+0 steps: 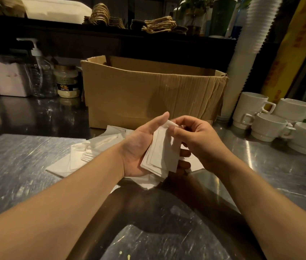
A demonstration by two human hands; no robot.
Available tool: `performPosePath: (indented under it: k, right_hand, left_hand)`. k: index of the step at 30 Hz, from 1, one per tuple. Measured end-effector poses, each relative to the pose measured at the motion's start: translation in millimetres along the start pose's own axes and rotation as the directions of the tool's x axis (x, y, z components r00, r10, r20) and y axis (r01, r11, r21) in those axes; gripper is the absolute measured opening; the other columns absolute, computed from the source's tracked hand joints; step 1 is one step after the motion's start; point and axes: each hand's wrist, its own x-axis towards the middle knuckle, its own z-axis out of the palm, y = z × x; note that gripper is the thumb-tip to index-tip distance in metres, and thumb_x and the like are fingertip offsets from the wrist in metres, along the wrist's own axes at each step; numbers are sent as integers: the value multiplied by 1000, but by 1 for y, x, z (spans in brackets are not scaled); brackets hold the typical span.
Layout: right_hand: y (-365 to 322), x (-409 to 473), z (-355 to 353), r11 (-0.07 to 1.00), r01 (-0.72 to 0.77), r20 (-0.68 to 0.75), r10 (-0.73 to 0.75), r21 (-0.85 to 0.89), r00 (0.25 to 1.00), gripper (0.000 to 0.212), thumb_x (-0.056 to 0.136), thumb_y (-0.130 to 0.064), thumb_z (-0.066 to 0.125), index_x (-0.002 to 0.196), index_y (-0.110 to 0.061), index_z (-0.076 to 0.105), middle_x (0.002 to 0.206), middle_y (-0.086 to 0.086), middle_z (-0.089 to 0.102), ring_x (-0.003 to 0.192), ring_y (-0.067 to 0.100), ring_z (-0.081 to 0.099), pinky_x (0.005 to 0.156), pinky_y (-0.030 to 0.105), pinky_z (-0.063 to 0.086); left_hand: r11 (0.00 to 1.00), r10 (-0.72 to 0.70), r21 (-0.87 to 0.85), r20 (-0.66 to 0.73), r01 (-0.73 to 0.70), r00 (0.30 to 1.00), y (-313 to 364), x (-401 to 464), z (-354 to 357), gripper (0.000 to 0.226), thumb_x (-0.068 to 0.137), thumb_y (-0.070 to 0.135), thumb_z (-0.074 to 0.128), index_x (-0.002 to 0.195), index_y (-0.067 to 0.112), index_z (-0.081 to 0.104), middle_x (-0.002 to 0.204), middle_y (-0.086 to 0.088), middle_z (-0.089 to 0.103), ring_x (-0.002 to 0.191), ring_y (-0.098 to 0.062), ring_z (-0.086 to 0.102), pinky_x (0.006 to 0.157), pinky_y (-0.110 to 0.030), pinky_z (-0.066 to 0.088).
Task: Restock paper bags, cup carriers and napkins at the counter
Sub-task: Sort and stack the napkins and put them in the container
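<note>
My left hand point(139, 147) cups a napkin stack point(160, 156) — my right hand point(195, 139) pinches its top corner; loose napkins point(84, 152) on counter point(26, 166), box point(148, 91) behind.

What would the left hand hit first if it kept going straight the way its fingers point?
The left hand, holding a stack of napkins, points away from the person toward the cardboard box. Going straight on, it would likely meet the box's front wall first, though depth is hard to judge from this one view.
</note>
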Motion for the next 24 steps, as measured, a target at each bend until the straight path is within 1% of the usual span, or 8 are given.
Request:
performPosePath:
  k: [4, 6, 10, 13, 15, 18, 21, 24]
  right_hand:
    - [2, 2, 2, 998, 6, -39, -9, -60, 999, 14, 94, -20, 70, 106, -27, 68, 106, -2, 68, 99, 17, 67, 67, 28, 61]
    - [3, 2, 2, 996, -9, -33, 6, -85, 999, 18, 96, -20, 68, 110, -31, 66, 116, -2, 66, 105, 18, 66, 72, 30, 63]
    - [4, 2, 2, 962, 2, -68, -21, -271, 997, 11, 99, -25, 63, 106, -30, 69, 119, -4, 63, 102, 15, 65, 62, 21, 59]
    - [5, 4, 3, 959, -17, -66, -2, -283, 998, 20, 100, -26, 61, 118, -23, 69, 122, -3, 61, 97, 17, 68, 62, 25, 61]
    - [6, 5, 1, 945, -12, -39, -1, -327, 999, 24, 99, -31, 62, 123, -28, 65, 128, -6, 58, 105, 17, 66, 72, 30, 63]
    - [5, 3, 1, 916, 41, 47, -24, -400, 999, 42, 97, -37, 65, 137, -35, 54, 139, -11, 51, 121, 9, 55, 99, 34, 55]
    - [5, 2, 3, 912, 78, 60, -59, -402, 996, 52, 95, -38, 67, 143, -35, 45, 145, -9, 46, 126, 9, 50, 105, 32, 49]
    - [8, 3, 6, 918, 95, -49, -123, -384, 991, 32, 96, -38, 66, 124, -32, 52, 127, -5, 57, 111, 11, 59, 93, 34, 57]
  left_hand:
    - [1000, 19, -20, -33, -20, 999, 0, -1, 3, 53, 77, 57, 62, 112, 20, 76, 100, -16, 70, 85, -31, 71, 72, -37, 62]
    - [998, 28, -46, -66, -31, 997, 0, -1, 3, 47, 79, 53, 62, 110, 20, 76, 97, -15, 71, 81, -29, 71, 71, -37, 60]
    - [997, 53, -58, -114, -60, 992, 1, -1, 1, 46, 85, 51, 58, 117, 20, 70, 104, -15, 69, 89, -30, 70, 76, -38, 58]
    - [995, 61, -65, -150, -72, 987, 1, -2, 0, 43, 88, 51, 56, 113, 19, 68, 98, -13, 70, 85, -28, 71, 73, -36, 58]
    - [991, 72, -98, -175, -90, 982, 1, -3, 1, 42, 93, 51, 52, 102, 15, 73, 87, -13, 72, 73, -26, 72, 63, -32, 59]
    - [979, 92, -160, -215, -128, 972, 2, -2, 1, 54, 94, 52, 50, 81, 11, 82, 81, -13, 72, 67, -25, 72, 59, -30, 59]
    - [963, 105, -216, -251, -161, 962, 3, -4, 1, 49, 90, 50, 56, 113, 10, 72, 95, -14, 70, 79, -27, 70, 66, -33, 60]
    - [946, 157, -231, -294, -229, 943, 2, -5, 0, 48, 96, 51, 50, 119, 12, 67, 98, -15, 74, 81, -28, 73, 67, -35, 60]
